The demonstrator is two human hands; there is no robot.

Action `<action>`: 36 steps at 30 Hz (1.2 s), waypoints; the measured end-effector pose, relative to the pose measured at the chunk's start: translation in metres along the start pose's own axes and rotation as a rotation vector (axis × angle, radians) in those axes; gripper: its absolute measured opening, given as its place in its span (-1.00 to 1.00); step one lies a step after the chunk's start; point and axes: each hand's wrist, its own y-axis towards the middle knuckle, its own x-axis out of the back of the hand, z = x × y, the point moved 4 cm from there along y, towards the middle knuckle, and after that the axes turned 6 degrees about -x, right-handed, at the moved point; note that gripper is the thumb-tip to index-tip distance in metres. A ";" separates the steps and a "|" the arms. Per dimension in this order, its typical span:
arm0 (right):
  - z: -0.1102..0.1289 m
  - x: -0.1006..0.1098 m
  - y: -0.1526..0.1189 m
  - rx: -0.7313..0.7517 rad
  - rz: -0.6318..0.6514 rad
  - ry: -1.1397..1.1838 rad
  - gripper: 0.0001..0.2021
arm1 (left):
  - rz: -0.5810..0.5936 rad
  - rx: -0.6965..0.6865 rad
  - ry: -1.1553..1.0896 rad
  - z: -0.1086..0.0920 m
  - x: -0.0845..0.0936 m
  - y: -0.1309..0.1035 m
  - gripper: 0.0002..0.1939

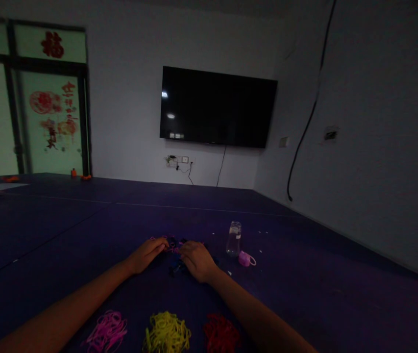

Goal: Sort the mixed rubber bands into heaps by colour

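Observation:
A mixed heap of pink and dark rubber bands (173, 248) lies on the dark blue tabletop between my two hands. My left hand (147, 255) touches the heap's left side, its fingers and thumb drawn together by some pink bands. Over the right part bends my right hand (197, 261), with its fingers close together and the tips hidden among the bands. What either hand grips, if anything, is too small and dark to make out. Closer to me are separate piles of pink rubber bands (108, 331), yellow rubber bands (168, 333) and red rubber bands (221, 334).
Right of my right hand stands a clear bottle (233, 240), with its pink looped cap (244, 259) beside it. Small white scraps dot the tabletop (84, 235). Orange items (86, 177) sit at the far left edge. A television (218, 108) hangs on the wall beyond.

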 end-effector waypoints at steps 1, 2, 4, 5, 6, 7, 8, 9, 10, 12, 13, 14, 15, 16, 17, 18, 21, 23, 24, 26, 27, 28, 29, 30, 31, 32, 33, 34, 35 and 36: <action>0.000 -0.001 0.000 0.007 0.002 0.007 -0.72 | 0.011 -0.008 -0.008 -0.002 0.000 0.000 -0.62; 0.000 -0.002 0.000 0.012 0.006 0.015 -0.72 | 0.019 -0.013 -0.015 -0.003 0.000 0.000 -0.62; -0.001 -0.003 -0.001 0.019 0.019 0.019 -0.70 | 0.031 -0.017 -0.032 -0.005 -0.001 0.001 -0.61; -0.001 -0.004 -0.001 0.020 0.026 0.018 -0.69 | 0.032 -0.019 -0.046 -0.006 -0.001 0.001 -0.61; -0.001 -0.004 -0.002 0.017 0.032 0.018 -0.68 | 0.029 -0.019 -0.063 -0.007 -0.002 0.002 -0.61; -0.001 -0.005 -0.002 0.014 0.038 0.019 -0.66 | 0.022 -0.020 -0.082 -0.008 -0.003 0.002 -0.60; -0.001 -0.005 -0.002 0.013 0.045 0.022 -0.65 | 0.014 -0.021 -0.101 -0.009 -0.004 0.003 -0.60; -0.001 -0.005 -0.003 0.016 0.053 0.027 -0.64 | 0.005 -0.022 -0.116 -0.009 -0.005 0.003 -0.60; -0.001 -0.005 -0.003 0.022 0.058 0.034 -0.64 | -0.003 -0.021 -0.124 -0.010 -0.005 0.004 -0.60; 0.000 -0.003 -0.002 0.029 0.049 0.057 -0.64 | -0.016 -0.008 -0.116 -0.010 -0.006 0.005 -0.60; 0.000 -0.002 -0.002 0.026 0.037 0.072 -0.64 | -0.027 0.005 -0.098 -0.010 -0.006 0.006 -0.60; 0.000 -0.001 -0.002 0.019 0.020 0.089 -0.64 | -0.046 0.021 -0.074 -0.009 -0.005 0.006 -0.60; 0.000 0.000 -0.001 0.009 0.005 0.103 -0.64 | -0.075 0.035 -0.047 -0.007 -0.004 0.007 -0.62; 0.000 0.001 -0.001 0.000 -0.007 0.114 -0.64 | -0.108 0.044 -0.017 -0.006 -0.003 0.007 -0.63; -0.001 0.001 0.000 -0.009 -0.014 0.119 -0.64 | -0.141 0.048 0.012 -0.005 -0.002 0.007 -0.64; -0.001 0.001 0.000 -0.016 -0.015 0.119 -0.65 | -0.171 0.048 0.042 -0.004 -0.001 0.006 -0.65; -0.001 -0.002 0.001 -0.007 0.003 0.099 -0.66 | -0.224 0.061 0.127 -0.001 0.001 0.005 -0.62; -0.001 -0.004 0.001 0.012 0.013 0.080 -0.66 | -0.218 0.071 0.159 -0.001 0.001 0.005 -0.59; -0.001 -0.005 0.001 0.025 0.017 0.074 -0.66 | -0.210 0.069 0.167 -0.002 0.001 0.005 -0.57; 0.000 -0.006 0.000 0.050 0.028 0.070 -0.65 | -0.193 0.054 0.175 -0.003 0.000 0.004 -0.56; 0.000 -0.006 0.000 0.060 0.036 0.072 -0.64 | -0.188 0.044 0.176 -0.003 0.000 0.004 -0.56; 0.001 -0.006 -0.001 0.067 0.043 0.074 -0.64 | -0.183 0.035 0.176 -0.003 0.000 0.004 -0.57; 0.001 -0.006 -0.001 0.068 0.045 0.076 -0.63 | -0.174 0.027 0.173 -0.003 -0.001 0.004 -0.57; 0.001 -0.006 -0.001 0.063 0.043 0.077 -0.63 | -0.163 0.020 0.167 -0.003 -0.001 0.005 -0.58; 0.001 -0.005 -0.001 0.053 0.035 0.078 -0.62 | -0.152 0.015 0.158 -0.003 -0.002 0.005 -0.58; 0.001 -0.005 -0.001 0.040 0.022 0.077 -0.62 | -0.142 0.014 0.150 -0.002 -0.002 0.005 -0.58; 0.001 -0.004 -0.001 0.023 0.006 0.075 -0.63 | -0.135 0.016 0.144 -0.001 -0.002 0.005 -0.59; 0.000 -0.003 -0.001 0.005 -0.011 0.072 -0.63 | -0.130 0.018 0.143 0.000 -0.003 0.005 -0.61; 0.000 -0.002 0.000 -0.012 -0.023 0.066 -0.64 | -0.125 0.017 0.149 0.001 -0.004 0.005 -0.64; -0.001 -0.001 0.000 -0.027 -0.028 0.060 -0.65 | -0.117 0.008 0.160 0.002 -0.005 0.005 -0.67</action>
